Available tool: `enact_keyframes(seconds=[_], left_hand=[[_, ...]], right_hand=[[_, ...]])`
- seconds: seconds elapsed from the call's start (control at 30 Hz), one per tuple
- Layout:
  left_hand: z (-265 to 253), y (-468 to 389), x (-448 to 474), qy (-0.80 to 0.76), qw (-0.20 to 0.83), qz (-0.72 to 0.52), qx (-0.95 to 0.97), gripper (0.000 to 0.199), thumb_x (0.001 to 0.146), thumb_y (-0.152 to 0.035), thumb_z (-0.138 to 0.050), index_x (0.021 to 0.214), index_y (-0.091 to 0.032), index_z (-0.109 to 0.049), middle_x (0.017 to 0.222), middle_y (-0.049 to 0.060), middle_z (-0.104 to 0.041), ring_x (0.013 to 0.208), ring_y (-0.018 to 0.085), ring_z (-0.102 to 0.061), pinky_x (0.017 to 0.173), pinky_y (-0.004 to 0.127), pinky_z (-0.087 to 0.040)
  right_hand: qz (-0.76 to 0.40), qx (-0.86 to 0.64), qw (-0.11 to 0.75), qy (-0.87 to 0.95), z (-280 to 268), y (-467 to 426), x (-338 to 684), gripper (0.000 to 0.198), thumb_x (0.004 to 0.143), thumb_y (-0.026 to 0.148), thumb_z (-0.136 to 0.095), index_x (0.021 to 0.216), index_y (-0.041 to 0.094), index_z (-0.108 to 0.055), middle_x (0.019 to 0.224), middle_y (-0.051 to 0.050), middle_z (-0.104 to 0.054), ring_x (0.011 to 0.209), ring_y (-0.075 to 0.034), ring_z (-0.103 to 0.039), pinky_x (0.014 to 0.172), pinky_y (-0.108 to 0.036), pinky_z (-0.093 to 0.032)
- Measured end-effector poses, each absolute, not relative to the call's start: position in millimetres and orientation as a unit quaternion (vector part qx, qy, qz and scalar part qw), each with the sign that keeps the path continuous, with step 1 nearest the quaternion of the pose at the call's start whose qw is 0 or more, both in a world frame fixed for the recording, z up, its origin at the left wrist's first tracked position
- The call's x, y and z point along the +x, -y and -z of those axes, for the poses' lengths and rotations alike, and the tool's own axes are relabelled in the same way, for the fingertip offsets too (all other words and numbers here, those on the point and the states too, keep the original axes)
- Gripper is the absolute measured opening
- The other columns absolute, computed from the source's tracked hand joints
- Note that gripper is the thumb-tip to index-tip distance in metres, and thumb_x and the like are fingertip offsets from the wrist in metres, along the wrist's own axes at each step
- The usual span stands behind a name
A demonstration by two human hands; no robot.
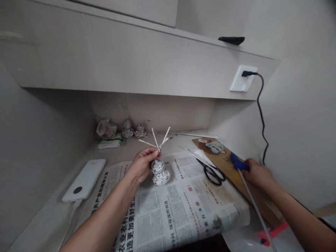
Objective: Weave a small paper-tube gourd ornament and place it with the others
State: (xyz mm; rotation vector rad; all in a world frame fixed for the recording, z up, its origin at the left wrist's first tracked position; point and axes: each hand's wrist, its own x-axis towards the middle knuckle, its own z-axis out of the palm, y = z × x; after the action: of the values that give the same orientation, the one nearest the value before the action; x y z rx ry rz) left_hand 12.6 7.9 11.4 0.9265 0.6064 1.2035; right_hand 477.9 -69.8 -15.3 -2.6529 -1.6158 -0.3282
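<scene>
My left hand (145, 161) pinches the neck of a small gourd woven from rolled newspaper strips (161, 174). From its top, several white strip ends (158, 140) fan upward. The gourd hangs just over or rests on the newspaper; I cannot tell which. On the right, my right hand (258, 171) is closed around a blue hot glue gun (237, 162). A long pale glue stick (252, 199) appears to run from the gun down toward the lower right. Between my hands lie black-handled scissors (214, 175), with white paper strips (201, 156) across their blades.
Newspaper sheets (181, 206) cover the desk. Brown cardboard (231, 178) carries a crumpled greyish piece (215, 147). Two woven gourds (127, 128) stand at the back beside a plastic bag (106, 128). A white power bank (85, 180) lies left. A black cable (262, 119) hangs from the socket (243, 78).
</scene>
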Motion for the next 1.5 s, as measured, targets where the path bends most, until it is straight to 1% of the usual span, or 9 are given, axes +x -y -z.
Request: enact_keyframes(seconds=[0.17,0.27,0.4,0.43,0.57,0.63,0.83,1.1,1.5], left_hand=[[-7,-9,11,-0.289,0.694,-0.517,0.408,0.023,0.062,-0.027,-0.082,0.075,-0.015,-0.067,0.066,0.0,-0.064,0.062,0.009,-0.058,0.058,0.018,-0.042],[-5,-11,11,-0.287,0.687,-0.517,0.422,0.022,0.064,-0.028,-0.082,0.075,-0.014,-0.067,0.066,-0.001,-0.064,0.062,0.009,-0.058,0.059,0.017,-0.043],[-6,-7,14,-0.302,0.693,-0.5,0.423,0.025,0.061,-0.028,-0.083,0.074,-0.014,-0.068,0.065,0.001,-0.065,0.061,0.009,-0.058,0.056,0.017,-0.042],[-7,-6,15,-0.303,0.692,-0.501,0.423,0.024,0.06,-0.028,-0.083,0.073,-0.014,-0.067,0.065,0.001,-0.065,0.06,0.009,-0.057,0.055,0.017,-0.041],[-8,-2,21,-0.295,0.68,-0.508,0.438,0.023,0.062,-0.029,-0.082,0.072,-0.013,-0.068,0.063,0.001,-0.064,0.058,0.009,-0.056,0.054,0.018,-0.039],[-8,-1,23,-0.293,0.672,-0.515,0.444,0.022,0.062,-0.028,-0.082,0.07,-0.013,-0.068,0.062,0.001,-0.064,0.056,0.009,-0.055,0.053,0.019,-0.039],[-8,5,26,-0.295,0.652,-0.525,0.461,0.023,0.061,-0.03,-0.082,0.071,-0.014,-0.07,0.063,0.002,-0.065,0.057,0.01,-0.055,0.055,0.02,-0.039],[-13,9,29,-0.299,0.626,-0.51,0.509,0.021,0.061,-0.03,-0.082,0.069,-0.014,-0.072,0.06,0.001,-0.063,0.055,0.01,-0.051,0.053,0.021,-0.036],[-9,8,28,-0.293,0.621,-0.513,0.515,0.022,0.063,-0.032,-0.081,0.073,-0.015,-0.072,0.061,0.001,-0.064,0.054,0.009,-0.051,0.052,0.02,-0.038]], right_hand=[[0.086,-0.859,0.088,0.497,11,80,467,0.045,0.076,0.019,-0.051,0.12,0.011,-0.055,0.108,-0.021,-0.066,0.103,-0.037,-0.06,0.081,-0.048,-0.041],[0.085,-0.859,0.107,0.494,9,87,466,0.048,0.077,0.019,-0.052,0.125,0.014,-0.054,0.112,-0.018,-0.066,0.106,-0.034,-0.059,0.083,-0.044,-0.042],[0.052,-0.855,0.163,0.49,-4,89,468,0.044,0.082,0.033,-0.052,0.122,0.013,-0.057,0.103,-0.015,-0.068,0.092,-0.027,-0.065,0.074,-0.034,-0.047],[0.032,-0.849,0.194,0.49,-10,88,466,0.044,0.084,0.039,-0.05,0.118,0.013,-0.059,0.095,-0.014,-0.069,0.083,-0.025,-0.066,0.068,-0.032,-0.048],[-0.154,-0.741,0.48,0.445,-39,91,427,0.048,0.082,0.051,-0.052,0.106,0.011,-0.063,0.065,-0.006,-0.06,0.053,-0.017,-0.054,0.046,-0.028,-0.041],[-0.236,-0.667,0.519,0.48,-50,102,390,0.043,0.08,0.049,-0.06,0.107,0.016,-0.063,0.061,-0.001,-0.055,0.052,-0.015,-0.05,0.045,-0.026,-0.04],[-0.365,-0.564,0.402,0.622,-46,132,282,0.031,0.091,0.047,-0.049,0.111,0.026,-0.059,0.059,0.002,-0.05,0.054,-0.014,-0.047,0.051,-0.028,-0.042],[-0.387,-0.467,0.439,0.663,-22,114,240,0.029,0.094,0.044,-0.043,0.113,0.027,-0.058,0.07,0.001,-0.049,0.053,-0.012,-0.044,0.049,-0.027,-0.042],[-0.369,-0.513,0.397,0.665,-15,122,229,0.029,0.088,0.047,-0.053,0.104,0.026,-0.063,0.066,0.003,-0.05,0.056,-0.011,-0.046,0.052,-0.024,-0.042]])
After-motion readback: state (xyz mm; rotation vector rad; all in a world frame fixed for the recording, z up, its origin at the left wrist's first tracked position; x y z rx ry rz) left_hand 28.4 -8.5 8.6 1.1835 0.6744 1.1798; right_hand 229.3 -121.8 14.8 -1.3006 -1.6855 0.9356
